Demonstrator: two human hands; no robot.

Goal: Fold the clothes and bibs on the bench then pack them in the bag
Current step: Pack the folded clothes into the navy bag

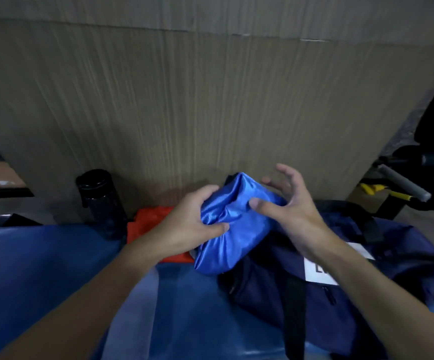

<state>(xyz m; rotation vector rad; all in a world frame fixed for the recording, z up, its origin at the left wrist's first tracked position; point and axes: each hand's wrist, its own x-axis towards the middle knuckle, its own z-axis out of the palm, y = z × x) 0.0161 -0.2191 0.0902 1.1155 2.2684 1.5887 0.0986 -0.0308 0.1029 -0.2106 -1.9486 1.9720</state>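
Observation:
A folded shiny blue garment (pixel 232 227) is held above the left end of a dark navy bag (pixel 340 294) that lies on the blue padded bench (pixel 42 276). My left hand (pixel 195 219) grips the bundle's left side, thumb on its front. My right hand (pixel 291 203) is at the bundle's right side with fingers spread; only the thumb touches the fabric. An orange cloth (pixel 151 224) lies folded on the bench behind my left wrist, partly hidden by it.
A black bottle (pixel 101 201) stands at the back of the bench against a tall wood-grain panel (pixel 184 100). The bag has black straps and a white label (pixel 319 271). Black gym equipment with a grey handle (pixel 402 183) stands at the right.

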